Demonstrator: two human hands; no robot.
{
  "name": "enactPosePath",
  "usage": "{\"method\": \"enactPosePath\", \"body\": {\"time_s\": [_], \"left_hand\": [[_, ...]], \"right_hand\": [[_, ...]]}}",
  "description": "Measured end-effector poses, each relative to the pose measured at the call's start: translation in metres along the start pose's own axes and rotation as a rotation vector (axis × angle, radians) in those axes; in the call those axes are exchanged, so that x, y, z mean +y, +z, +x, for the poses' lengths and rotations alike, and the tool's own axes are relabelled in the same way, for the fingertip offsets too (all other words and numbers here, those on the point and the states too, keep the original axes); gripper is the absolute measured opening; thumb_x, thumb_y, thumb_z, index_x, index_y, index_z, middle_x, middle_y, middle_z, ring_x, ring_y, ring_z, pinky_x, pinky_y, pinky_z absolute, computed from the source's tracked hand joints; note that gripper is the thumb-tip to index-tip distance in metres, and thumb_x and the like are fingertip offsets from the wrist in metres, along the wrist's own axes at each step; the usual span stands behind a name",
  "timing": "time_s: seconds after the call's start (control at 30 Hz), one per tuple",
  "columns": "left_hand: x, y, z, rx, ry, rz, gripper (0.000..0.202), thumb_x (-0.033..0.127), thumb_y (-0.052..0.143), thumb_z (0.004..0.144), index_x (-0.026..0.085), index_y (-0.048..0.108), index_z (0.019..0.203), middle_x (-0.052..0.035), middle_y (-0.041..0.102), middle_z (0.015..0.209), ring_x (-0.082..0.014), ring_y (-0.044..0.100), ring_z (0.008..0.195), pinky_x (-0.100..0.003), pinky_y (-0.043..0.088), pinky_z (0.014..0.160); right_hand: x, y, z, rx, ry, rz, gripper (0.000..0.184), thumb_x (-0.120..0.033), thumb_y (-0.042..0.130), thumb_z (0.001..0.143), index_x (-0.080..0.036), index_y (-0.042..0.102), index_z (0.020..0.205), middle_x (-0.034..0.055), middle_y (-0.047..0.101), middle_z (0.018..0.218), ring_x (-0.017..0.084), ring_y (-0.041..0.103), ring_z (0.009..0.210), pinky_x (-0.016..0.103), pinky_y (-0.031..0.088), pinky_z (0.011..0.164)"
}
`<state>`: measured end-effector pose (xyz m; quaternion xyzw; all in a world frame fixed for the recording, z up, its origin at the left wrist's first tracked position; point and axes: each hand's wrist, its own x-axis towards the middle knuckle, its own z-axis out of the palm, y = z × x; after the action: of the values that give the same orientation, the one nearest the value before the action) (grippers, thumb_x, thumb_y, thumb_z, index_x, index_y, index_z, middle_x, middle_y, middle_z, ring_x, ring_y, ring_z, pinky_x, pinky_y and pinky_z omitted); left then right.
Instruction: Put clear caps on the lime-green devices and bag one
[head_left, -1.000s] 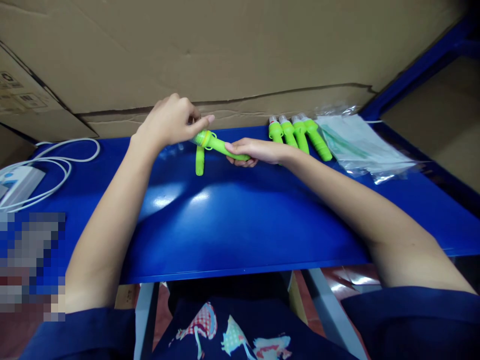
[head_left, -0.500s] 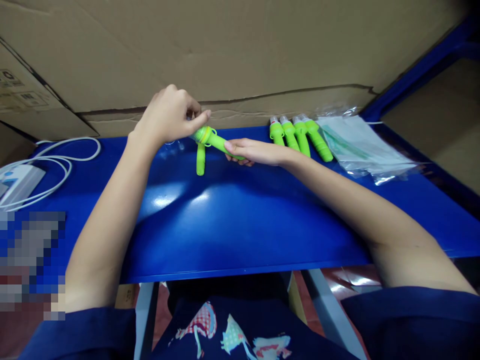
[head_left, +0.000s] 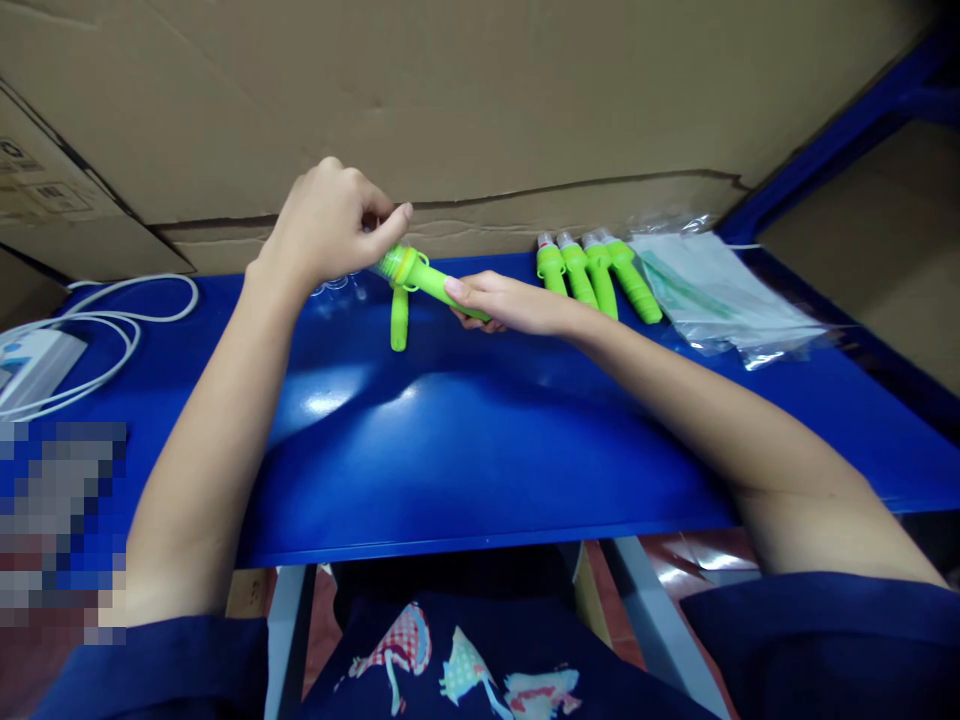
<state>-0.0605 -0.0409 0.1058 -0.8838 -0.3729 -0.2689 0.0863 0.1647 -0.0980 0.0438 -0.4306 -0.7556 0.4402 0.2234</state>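
My right hand (head_left: 501, 300) grips the handle end of a bright green plastic tool (head_left: 424, 277), holding it tilted just above the blue table (head_left: 480, 440). Its head end points left, where my left hand (head_left: 330, 222) pinches a small clear piece at the tip; what exactly that piece is stays hard to see. A green strap (head_left: 400, 318) hangs down from the tool's collar to the table.
Several more green tools (head_left: 598, 268) lie side by side at the back right, next to clear plastic bags (head_left: 720, 290). A white device with a coiled cable (head_left: 82, 325) sits at the far left. Cardboard boxes (head_left: 450, 100) wall off the back.
My left hand has risen a little and shifted left at the tool's tip. The tool's head has tilted up slightly with it. My right hand has hardly moved.
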Motion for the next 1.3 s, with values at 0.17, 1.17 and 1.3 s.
{"method": "enactPosePath", "body": {"time_s": [0.17,1.17,1.3], "left_hand": [[0.0011,0.0002,0.0000,-0.016,-0.010,0.003,0.046,0.032,0.050,0.085,0.021,0.027,0.047,0.0057,0.015,0.047,-0.0086,0.011,0.050,-0.030,0.015,0.064],[0.0056,-0.0023,-0.0011,-0.022,-0.067,0.034,0.043,0.034,0.052,0.088,0.020,0.046,0.047,0.0029,0.023,0.049,-0.0159,0.041,0.057,-0.034,0.029,0.072],[0.0059,-0.0033,-0.0021,-0.053,-0.088,-0.005,0.036,0.037,0.053,0.087,0.022,0.058,0.054,-0.0047,0.047,0.054,-0.0244,0.056,0.071,-0.038,0.034,0.076]], "right_hand": [[0.0014,-0.0019,-0.0009,-0.063,0.009,0.011,0.058,-0.072,0.038,0.101,-0.018,0.047,0.083,-0.0020,0.047,0.071,0.007,0.035,0.055,0.019,0.030,0.048],[-0.0003,-0.0041,-0.0022,0.029,-0.001,-0.155,0.052,-0.065,0.037,0.106,-0.018,0.053,0.091,0.0013,0.051,0.082,0.012,0.045,0.068,0.022,0.038,0.060],[-0.0028,-0.0045,-0.0024,0.033,0.013,-0.167,0.051,-0.066,0.039,0.105,-0.019,0.054,0.093,0.0007,0.050,0.081,0.012,0.044,0.068,0.024,0.037,0.061]]}}
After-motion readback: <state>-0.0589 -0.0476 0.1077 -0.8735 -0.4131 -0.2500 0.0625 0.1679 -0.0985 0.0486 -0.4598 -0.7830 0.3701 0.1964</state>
